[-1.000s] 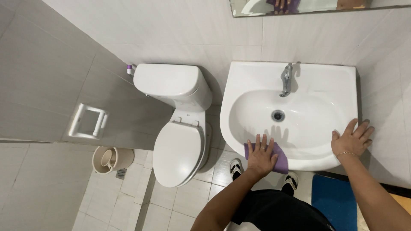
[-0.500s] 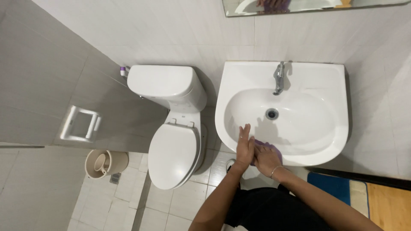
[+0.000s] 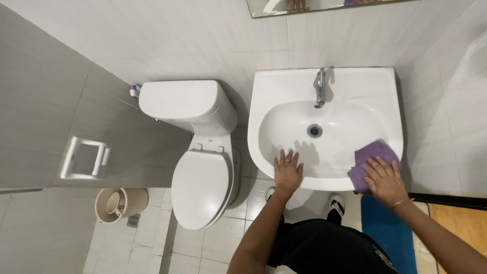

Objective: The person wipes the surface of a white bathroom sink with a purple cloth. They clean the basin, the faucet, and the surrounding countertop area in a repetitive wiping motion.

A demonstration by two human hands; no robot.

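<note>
At the front rim of the white ceramic wall-hung washbasin (image 3: 355, 86), the left hand (image 3: 287, 172) lay flat with its fingers spread, palm down on the near edge and gripping nothing, while the right hand (image 3: 384, 178) pressed open-fingered on a crumpled purple cleaning cloth (image 3: 373, 155) at the basin's front right corner, the cloth lying partly on the rim and partly inside the bowl. A chrome tap (image 3: 319, 87) stood at the back of the basin above the round drain (image 3: 315, 130), and beside the basin, to the left, sat a white toilet with its lid closed (image 3: 203, 182), with a beige plastic bucket holding a scoop (image 3: 120, 204) on the tiled floor further left and a blue floor mat (image 3: 388, 228) under the person's right side
</note>
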